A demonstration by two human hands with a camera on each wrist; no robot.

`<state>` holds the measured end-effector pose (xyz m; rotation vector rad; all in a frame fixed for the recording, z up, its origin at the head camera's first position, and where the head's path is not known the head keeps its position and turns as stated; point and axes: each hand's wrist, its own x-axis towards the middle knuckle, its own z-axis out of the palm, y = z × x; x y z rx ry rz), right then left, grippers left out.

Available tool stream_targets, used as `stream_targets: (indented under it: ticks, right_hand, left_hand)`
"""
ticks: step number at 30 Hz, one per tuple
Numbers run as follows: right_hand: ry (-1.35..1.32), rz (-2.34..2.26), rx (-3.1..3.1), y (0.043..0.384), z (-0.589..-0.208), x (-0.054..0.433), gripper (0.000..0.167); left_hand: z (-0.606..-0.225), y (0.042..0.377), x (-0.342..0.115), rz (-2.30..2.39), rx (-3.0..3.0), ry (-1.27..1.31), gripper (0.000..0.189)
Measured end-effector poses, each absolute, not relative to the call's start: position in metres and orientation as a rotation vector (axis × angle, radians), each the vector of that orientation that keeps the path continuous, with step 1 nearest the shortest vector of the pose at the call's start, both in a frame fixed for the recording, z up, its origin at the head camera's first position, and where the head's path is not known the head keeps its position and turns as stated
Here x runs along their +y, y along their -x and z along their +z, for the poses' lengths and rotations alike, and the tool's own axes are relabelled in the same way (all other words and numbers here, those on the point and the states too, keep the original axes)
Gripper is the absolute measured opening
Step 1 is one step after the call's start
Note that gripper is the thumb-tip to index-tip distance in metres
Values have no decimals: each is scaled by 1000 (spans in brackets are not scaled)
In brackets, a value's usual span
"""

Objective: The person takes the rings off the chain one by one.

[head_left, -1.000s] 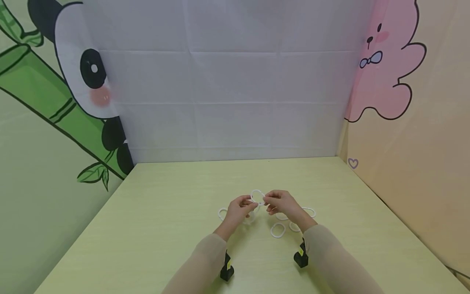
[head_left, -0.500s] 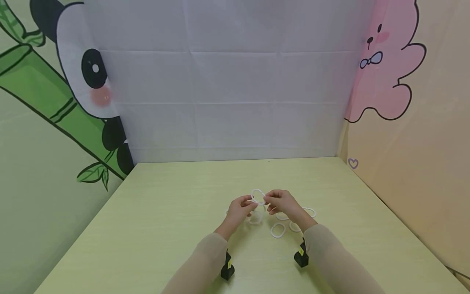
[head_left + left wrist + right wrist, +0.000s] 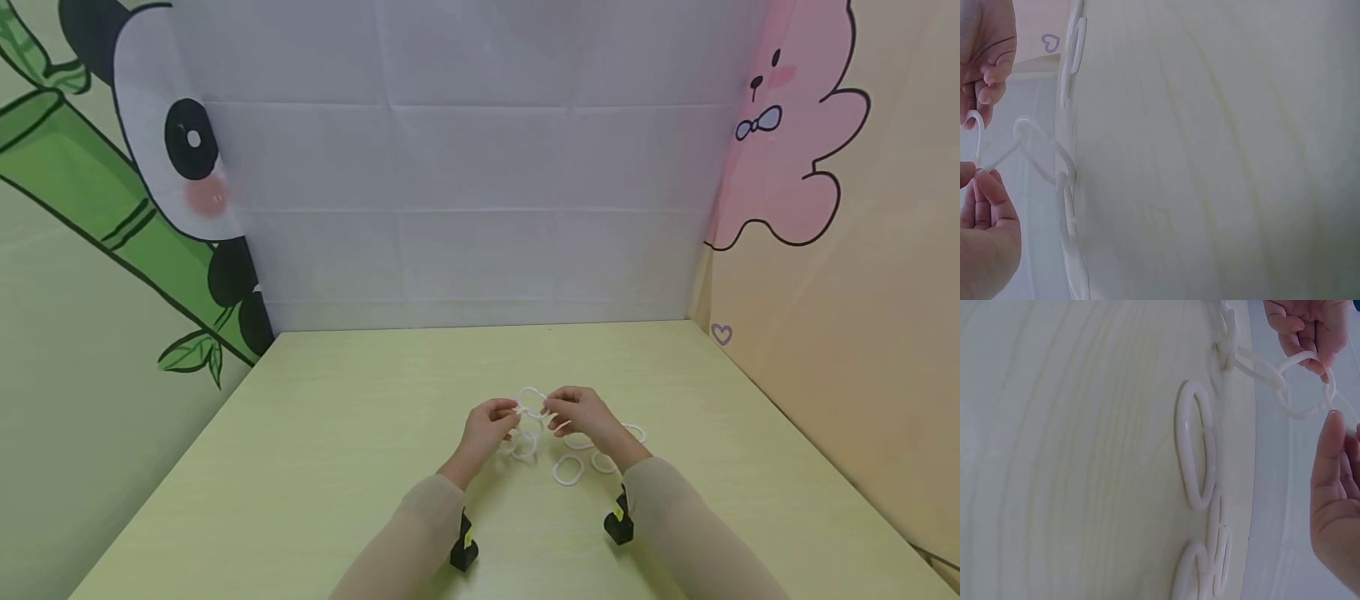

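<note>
In the head view, my left hand (image 3: 487, 429) and right hand (image 3: 581, 412) are raised close together over the table. Between them they hold a white plastic chain link (image 3: 531, 389), its loop standing up between the fingertips. My left hand (image 3: 991, 231) pinches the linked loops between thumb and forefinger in the left wrist view. The right fingertips pinch the upper link's right side. Below the left hand, more joined white links (image 3: 1260, 367) hang down to the table. Whether the upper link is fully joined cannot be made out.
Several loose white links lie on the table (image 3: 360, 467) beneath my right hand, among them a single link (image 3: 567, 470) toward me. A white cloth backdrop (image 3: 472, 208) stands behind the table, with painted walls on both sides.
Both hands shift slightly, the right a little to the right with the upper link. The hanging links have moved right; the one that showed left of my left hand no longer shows there.
</note>
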<state>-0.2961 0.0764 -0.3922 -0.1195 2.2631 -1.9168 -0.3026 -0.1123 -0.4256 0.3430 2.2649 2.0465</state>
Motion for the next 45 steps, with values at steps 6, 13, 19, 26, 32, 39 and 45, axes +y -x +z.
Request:
stream_targets:
  ticks: [6, 13, 19, 26, 32, 39, 45]
  right_hand:
    - [117, -1937, 2255, 296, -393, 77, 26]
    - [110, -1944, 2258, 296, -393, 78, 17]
    - [116, -1919, 2268, 295, -394, 78, 18]
    - [110, -1896, 2264, 289, -388, 73, 22]
    - [54, -1910, 2271, 295, -397, 71, 26]
    - [37, -1892, 2267, 293, -398, 67, 25]
    - [47, -1884, 2259, 291, -397, 64, 22]
  left_hand:
    - [-424, 302, -112, 2024, 2277, -309, 19]
    - [-422, 301, -114, 2035, 2284, -312, 18]
    - [-422, 301, -116, 2039, 2276, -300, 19]
    - [-413, 292, -117, 2037, 2296, -323, 18]
    - [-421, 298, -116, 2039, 2296, -315, 17]
    - [-422, 298, -117, 2059, 2280, -318, 18]
    - [-421, 297, -118, 2071, 2270, -321, 17]
